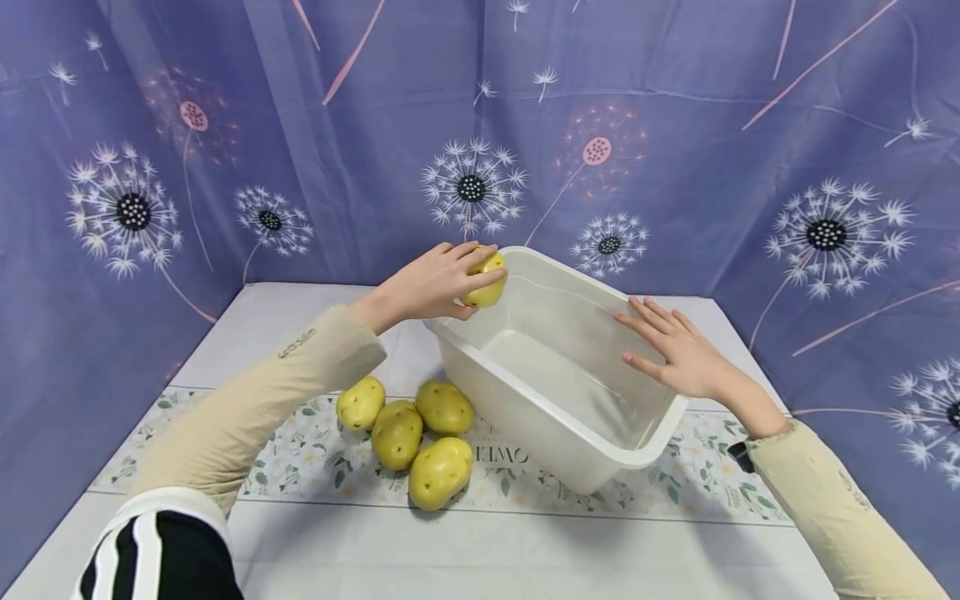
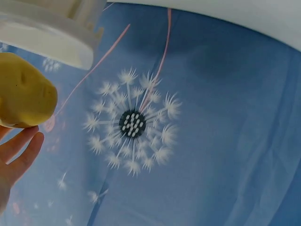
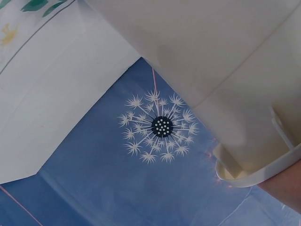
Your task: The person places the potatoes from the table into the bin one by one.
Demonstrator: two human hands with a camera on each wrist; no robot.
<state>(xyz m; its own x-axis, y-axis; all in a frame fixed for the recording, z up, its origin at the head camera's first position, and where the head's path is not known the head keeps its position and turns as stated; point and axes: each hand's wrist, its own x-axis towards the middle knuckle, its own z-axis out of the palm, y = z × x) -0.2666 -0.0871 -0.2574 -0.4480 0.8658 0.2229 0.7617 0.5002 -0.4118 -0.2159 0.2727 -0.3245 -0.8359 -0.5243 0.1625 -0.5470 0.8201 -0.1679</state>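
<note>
Because the potato [image 1: 487, 294] is held up at the far left corner of the basin [image 1: 517, 417], close to the rim, it could drop outside the wall if the left hand [image 1: 431, 282] let go too soon, and the basin might slide should the right hand [image 1: 681, 357] push its edge sideways. Fingers and thumb of the left hand are curled round that potato, while the right hand is spread, fingers apart, gripping nothing and seemingly touching the right rim. Four loose potatoes [image 1: 441, 475] lie on the table [image 1: 360, 554], left of the basin.
</note>
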